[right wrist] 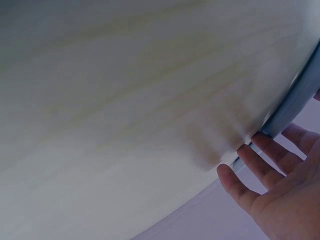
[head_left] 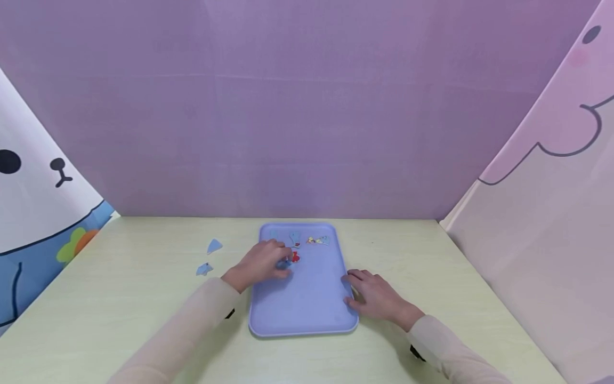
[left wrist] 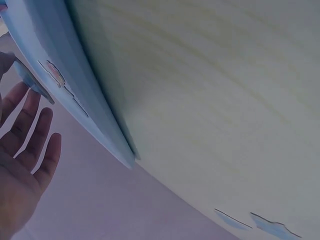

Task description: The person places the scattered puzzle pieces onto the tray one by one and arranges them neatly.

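Observation:
My left hand (head_left: 261, 261) is over the upper left of a lavender tray (head_left: 307, 309), pinching a blue puzzle-like piece (left wrist: 32, 82) between thumb and fingers. Close by its fingertips lies a small piece with a red figure (head_left: 295, 257). Toward the tray's far edge are more flat pieces: a light blue one (head_left: 295, 238) and a yellow and blue one (head_left: 322, 240). At the tray's right rim, my right hand (head_left: 379, 296) rests its fingertips against the edge, fingers loosely extended and holding no piece.
Left of the tray, two loose blue pieces lie on the pale wooden table (head_left: 120, 304): a plain triangular one (head_left: 214, 246) and a more irregular one (head_left: 204, 269) nearer to me. A purple cloth wall (head_left: 288, 133) rises behind the table, with printed cloths at both sides.

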The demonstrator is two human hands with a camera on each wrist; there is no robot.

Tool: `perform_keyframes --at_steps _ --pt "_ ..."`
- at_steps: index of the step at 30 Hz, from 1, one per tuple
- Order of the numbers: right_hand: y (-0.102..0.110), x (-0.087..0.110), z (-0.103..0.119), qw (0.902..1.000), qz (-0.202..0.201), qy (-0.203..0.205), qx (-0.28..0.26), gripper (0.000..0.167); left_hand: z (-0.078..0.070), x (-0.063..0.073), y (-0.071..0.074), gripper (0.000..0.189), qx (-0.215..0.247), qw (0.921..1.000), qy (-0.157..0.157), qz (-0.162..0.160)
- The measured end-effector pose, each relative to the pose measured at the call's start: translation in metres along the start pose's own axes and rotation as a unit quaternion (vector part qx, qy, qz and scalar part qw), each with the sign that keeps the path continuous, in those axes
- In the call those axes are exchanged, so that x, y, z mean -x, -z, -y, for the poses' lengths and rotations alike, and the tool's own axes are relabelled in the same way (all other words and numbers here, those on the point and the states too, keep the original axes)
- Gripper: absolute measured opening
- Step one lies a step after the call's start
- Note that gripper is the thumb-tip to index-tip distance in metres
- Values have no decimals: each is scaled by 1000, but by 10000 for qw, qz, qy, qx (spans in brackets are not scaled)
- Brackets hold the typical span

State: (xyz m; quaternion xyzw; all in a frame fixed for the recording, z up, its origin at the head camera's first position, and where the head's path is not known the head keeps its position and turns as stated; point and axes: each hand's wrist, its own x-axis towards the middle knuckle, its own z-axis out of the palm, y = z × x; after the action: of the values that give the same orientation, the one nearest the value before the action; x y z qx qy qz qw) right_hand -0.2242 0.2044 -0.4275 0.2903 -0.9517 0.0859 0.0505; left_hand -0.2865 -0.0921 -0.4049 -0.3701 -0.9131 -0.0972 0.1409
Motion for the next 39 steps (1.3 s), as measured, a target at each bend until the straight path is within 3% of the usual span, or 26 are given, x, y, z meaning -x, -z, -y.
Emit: perform_keyframes --at_steps 21,31,39 --pt "-1 -2 0 10000 56 -30 75 47 -19 -52 -9 24 -177 9988 359 270" --pt "-2 -1 0 10000 11 -5 98 46 -27 -65 -9 26 -276 9966 689 360" --pt "0 -2 0 9999 -38 47 131 47 -28 -73 -19 27 -516 9953 765 282"
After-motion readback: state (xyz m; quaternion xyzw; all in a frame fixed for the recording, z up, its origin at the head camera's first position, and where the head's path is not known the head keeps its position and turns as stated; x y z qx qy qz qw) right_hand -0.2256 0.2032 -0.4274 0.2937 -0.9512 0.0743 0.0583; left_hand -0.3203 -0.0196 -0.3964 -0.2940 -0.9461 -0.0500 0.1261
